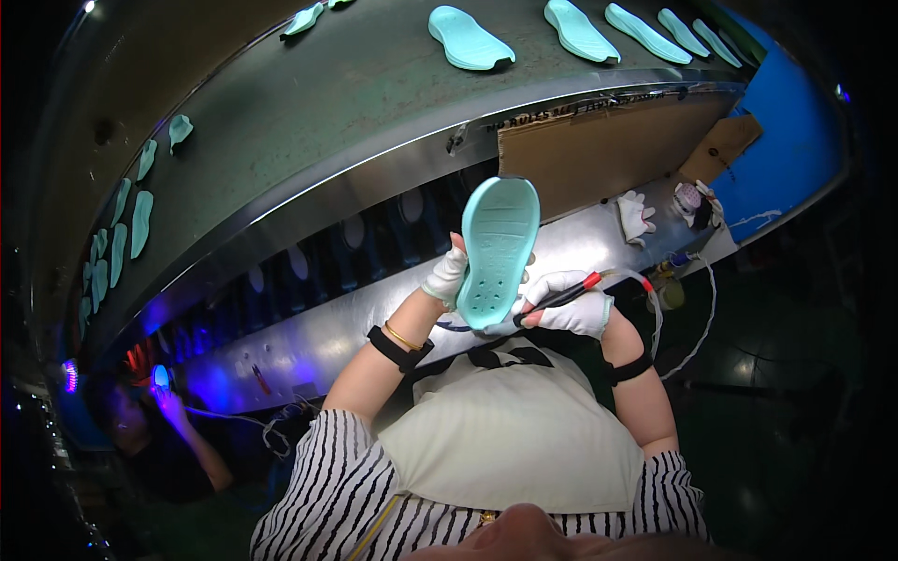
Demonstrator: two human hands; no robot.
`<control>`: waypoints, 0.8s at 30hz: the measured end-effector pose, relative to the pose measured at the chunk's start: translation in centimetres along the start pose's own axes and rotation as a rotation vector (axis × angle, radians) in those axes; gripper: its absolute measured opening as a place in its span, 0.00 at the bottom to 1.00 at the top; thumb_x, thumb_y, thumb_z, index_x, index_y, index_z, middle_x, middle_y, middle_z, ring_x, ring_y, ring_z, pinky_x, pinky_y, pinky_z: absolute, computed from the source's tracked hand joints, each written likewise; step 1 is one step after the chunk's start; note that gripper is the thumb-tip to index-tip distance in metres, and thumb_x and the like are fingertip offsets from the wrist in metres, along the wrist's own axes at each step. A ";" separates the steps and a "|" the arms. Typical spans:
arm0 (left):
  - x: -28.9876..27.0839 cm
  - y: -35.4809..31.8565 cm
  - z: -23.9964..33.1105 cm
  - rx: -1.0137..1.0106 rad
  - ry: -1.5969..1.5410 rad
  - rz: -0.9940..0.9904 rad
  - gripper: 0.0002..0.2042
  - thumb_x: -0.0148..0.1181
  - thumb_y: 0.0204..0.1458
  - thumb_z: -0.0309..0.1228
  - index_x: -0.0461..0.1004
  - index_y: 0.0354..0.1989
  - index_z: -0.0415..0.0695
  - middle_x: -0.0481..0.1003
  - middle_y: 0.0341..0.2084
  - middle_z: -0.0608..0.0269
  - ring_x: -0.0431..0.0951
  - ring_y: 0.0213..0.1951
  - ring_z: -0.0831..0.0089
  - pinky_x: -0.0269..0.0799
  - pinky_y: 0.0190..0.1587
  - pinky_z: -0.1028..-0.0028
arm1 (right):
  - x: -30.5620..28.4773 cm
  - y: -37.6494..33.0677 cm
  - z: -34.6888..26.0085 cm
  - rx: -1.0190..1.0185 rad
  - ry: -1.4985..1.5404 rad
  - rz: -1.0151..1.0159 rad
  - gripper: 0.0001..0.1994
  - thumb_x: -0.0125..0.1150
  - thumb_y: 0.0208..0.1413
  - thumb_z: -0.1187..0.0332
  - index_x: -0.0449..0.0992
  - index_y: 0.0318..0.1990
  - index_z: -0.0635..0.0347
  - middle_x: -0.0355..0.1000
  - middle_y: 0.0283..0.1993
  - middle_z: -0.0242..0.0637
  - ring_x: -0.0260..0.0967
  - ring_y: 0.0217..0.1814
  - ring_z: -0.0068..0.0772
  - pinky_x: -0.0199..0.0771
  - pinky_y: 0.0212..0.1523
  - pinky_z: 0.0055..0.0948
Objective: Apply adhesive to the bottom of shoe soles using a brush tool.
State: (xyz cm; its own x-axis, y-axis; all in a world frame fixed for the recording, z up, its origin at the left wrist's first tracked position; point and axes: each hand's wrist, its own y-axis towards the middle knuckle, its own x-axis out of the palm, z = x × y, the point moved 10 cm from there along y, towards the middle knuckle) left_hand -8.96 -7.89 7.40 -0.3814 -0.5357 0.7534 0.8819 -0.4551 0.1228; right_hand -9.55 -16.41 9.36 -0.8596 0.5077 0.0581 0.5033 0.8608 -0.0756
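Observation:
My left hand (447,274), in a white glove with bare fingertips, is closed on the left edge of a turquoise shoe sole (500,245). The sole stands nearly upright in front of my apron, its face with small holes near the heel turned toward me. In my gloved right hand (578,310) is a hose-fed brush (559,297) with a dark handle and a red band. Its tip is at the sole's lower edge; whether it touches cannot be made out. Some right fingers are hidden behind the sole and the tool.
A green conveyor belt (346,103) with several turquoise soles (470,39) curves past beyond a metal ledge (309,348). Cardboard (599,150) leans at the back. A spare white glove (635,217) lies at right, near a dangling hose (708,313). Another person (168,439) works at far left.

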 end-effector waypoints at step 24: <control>-3.0 -1.3 3.1 -0.016 0.433 0.349 0.38 0.46 0.46 0.63 0.62 0.56 0.41 0.69 0.48 0.56 0.70 0.51 0.70 0.68 0.50 0.70 | -0.4 -2.6 -5.7 -0.263 -0.273 0.072 0.05 0.62 0.46 0.79 0.74 0.32 0.62 0.73 0.34 0.34 0.70 0.37 0.24 0.70 0.40 0.24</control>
State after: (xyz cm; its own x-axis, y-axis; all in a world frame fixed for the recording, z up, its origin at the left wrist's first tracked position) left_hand -8.07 -3.45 6.98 -0.1499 -0.8985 0.4125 0.9732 -0.2077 -0.0989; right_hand -9.97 -18.68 15.20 -0.7955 0.5692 -0.2077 0.5379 0.8212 0.1903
